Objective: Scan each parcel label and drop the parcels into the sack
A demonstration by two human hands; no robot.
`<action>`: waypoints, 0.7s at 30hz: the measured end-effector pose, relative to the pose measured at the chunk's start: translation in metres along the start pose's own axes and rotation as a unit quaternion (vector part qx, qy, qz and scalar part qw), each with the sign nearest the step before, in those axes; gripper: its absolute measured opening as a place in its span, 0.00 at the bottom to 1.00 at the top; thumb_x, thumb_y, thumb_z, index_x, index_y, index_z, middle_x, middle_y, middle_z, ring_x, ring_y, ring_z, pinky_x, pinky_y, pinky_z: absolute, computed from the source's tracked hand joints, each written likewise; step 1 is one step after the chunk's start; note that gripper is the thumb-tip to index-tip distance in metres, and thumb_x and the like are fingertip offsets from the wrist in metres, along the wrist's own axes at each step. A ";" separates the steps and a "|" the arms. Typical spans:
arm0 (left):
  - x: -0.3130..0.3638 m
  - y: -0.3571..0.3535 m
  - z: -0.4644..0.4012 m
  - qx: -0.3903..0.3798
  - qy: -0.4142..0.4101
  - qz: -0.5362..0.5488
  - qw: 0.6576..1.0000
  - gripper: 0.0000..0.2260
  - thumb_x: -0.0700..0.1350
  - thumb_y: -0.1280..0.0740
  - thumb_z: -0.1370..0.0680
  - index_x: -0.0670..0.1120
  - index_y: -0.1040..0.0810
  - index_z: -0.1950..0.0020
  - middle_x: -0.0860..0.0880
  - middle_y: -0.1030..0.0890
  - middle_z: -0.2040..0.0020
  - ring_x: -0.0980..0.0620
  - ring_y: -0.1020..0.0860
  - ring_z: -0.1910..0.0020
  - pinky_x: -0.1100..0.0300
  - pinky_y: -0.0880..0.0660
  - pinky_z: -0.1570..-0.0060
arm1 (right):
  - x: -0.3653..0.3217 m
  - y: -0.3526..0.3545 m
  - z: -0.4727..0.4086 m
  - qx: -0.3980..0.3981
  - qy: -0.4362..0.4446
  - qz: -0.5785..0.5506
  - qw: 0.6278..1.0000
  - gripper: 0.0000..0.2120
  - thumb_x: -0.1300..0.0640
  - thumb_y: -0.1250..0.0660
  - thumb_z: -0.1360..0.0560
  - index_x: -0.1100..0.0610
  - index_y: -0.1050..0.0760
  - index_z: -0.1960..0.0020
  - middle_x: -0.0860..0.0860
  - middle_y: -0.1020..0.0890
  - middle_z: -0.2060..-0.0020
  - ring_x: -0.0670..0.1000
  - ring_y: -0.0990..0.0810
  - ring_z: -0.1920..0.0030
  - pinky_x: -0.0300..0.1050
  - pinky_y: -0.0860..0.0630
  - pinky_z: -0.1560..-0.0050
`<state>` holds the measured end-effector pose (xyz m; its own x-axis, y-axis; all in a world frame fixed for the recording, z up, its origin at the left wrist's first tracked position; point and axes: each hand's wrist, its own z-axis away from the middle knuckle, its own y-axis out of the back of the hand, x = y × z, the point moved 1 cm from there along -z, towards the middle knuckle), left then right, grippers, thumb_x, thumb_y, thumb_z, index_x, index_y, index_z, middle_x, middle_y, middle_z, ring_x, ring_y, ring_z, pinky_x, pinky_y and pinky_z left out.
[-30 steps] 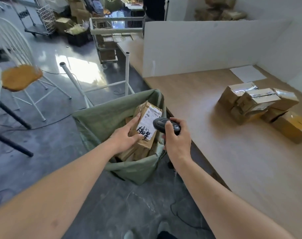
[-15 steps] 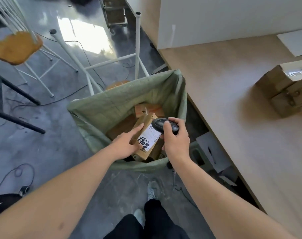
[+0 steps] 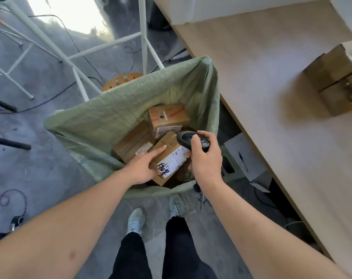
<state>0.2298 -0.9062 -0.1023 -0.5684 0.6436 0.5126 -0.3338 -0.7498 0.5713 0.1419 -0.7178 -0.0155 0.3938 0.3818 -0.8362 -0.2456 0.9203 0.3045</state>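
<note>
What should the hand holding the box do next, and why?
Probably let go. The left hand holds the labelled parcel inside the green sack, above other parcels, and the scanner in the right hand is already at its label.

You look down into an open green sack (image 3: 102, 125) at the centre. Your left hand (image 3: 144, 167) holds a brown parcel (image 3: 167, 152) with a white label (image 3: 172, 163) over its mouth, above other parcels (image 3: 168, 117). Your right hand (image 3: 205, 160) has its grip around a black scanner (image 3: 188, 137), touching the parcel's edge. At 2 o'clock, the tabletop (image 3: 271, 97) carries boxes (image 3: 336, 81). Your shoes (image 3: 135, 220) stand at 6 o'clock.
</note>
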 end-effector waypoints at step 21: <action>0.062 0.064 0.029 0.041 -0.088 -0.221 0.970 0.25 0.53 0.37 0.16 0.52 0.31 0.19 0.48 0.30 0.24 0.43 0.28 0.26 0.47 0.27 0.31 | -0.029 -0.013 0.055 0.077 0.021 -0.031 0.996 0.09 0.39 0.33 0.20 0.35 0.24 0.40 0.40 0.17 0.48 0.48 0.14 0.48 0.59 0.15 0.42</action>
<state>0.1947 -0.9095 -0.0157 -0.2437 0.9215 0.3023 -0.4506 -0.3837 0.8061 0.1823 -0.7366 0.0300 0.3649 0.3226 -0.8734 -0.0826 0.9456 0.3147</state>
